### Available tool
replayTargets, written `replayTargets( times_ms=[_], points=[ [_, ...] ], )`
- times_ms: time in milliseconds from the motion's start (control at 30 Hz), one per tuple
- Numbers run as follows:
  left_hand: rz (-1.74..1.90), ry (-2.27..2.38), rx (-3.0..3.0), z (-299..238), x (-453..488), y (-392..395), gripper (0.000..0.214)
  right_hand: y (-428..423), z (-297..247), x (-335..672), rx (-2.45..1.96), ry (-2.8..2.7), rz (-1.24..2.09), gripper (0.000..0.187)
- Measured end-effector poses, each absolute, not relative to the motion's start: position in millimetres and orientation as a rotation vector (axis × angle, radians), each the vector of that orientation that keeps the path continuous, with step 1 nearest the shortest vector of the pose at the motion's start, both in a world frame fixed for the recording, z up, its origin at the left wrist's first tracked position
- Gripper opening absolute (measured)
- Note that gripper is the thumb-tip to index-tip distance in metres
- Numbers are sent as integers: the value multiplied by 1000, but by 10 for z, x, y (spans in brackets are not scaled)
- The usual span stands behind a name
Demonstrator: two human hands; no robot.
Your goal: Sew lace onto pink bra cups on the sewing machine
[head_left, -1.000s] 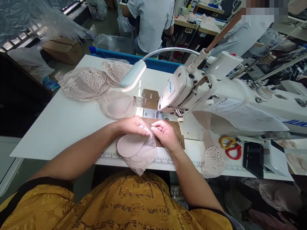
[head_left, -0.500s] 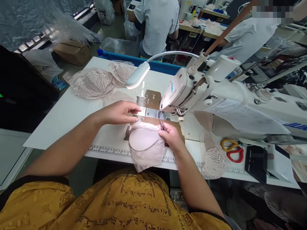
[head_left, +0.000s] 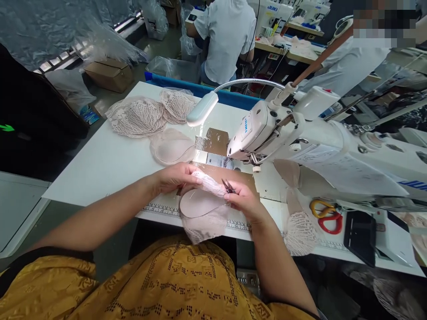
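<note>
A pale lace bra cup (head_left: 202,205) with a smooth foam pad hangs over the table's front edge, close to my body. My left hand (head_left: 176,176) pinches the white lace strip along the cup's upper edge. The other end of that edge is at my right hand (head_left: 244,200), which is closed around small dark thread snips (head_left: 228,186), their tips pointing up and away from me. Just beyond both hands stands the white sewing machine (head_left: 255,129), its needle area apart from the fabric. Another sheer cup (head_left: 171,147) lies beyond my left hand.
Lace cups (head_left: 138,116) are heaped at the table's back left. A lamp (head_left: 202,109) on a bendy neck hangs over the work area. At the right lie scissors (head_left: 328,215) with yellow and red handles, a dark phone (head_left: 360,235) and a lace piece (head_left: 302,231). People in white sit beyond.
My left hand has come back from beside the needle plate and now grips the lace edge. The edge is lifted between my hands. The sheer cup behind shows more fully.
</note>
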State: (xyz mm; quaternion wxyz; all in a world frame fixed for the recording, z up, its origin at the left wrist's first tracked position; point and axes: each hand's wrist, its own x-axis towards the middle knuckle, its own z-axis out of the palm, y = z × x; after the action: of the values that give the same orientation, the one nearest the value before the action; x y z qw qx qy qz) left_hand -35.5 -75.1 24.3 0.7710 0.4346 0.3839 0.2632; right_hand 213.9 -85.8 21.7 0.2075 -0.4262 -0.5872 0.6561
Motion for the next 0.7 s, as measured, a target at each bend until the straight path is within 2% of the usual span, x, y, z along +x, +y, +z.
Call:
replayTargets(
  times_ms=[233, 400, 533, 600, 700],
  points=[
    [668, 918, 1037, 250, -274, -788, 28, -855, 278, 2210, -1314, -1941, 1317, 37],
    [736, 949, 1235, 217, -228, -801, 24, -795, 362, 2144, -1257, -2135, 762, 36],
    [655, 906, 1323, 284, -321, -780, 25, -777, 383, 2172, -1501, -2251, 336, 39],
    [543, 845, 1303, 337, -402, -768, 26, -789, 364, 2228, -1604, -2255, 295, 38],
    [421, 746, 1264, 413, -482, -753, 23, -844, 368, 2282, -1576, -2180, 509, 35]
  ],
)
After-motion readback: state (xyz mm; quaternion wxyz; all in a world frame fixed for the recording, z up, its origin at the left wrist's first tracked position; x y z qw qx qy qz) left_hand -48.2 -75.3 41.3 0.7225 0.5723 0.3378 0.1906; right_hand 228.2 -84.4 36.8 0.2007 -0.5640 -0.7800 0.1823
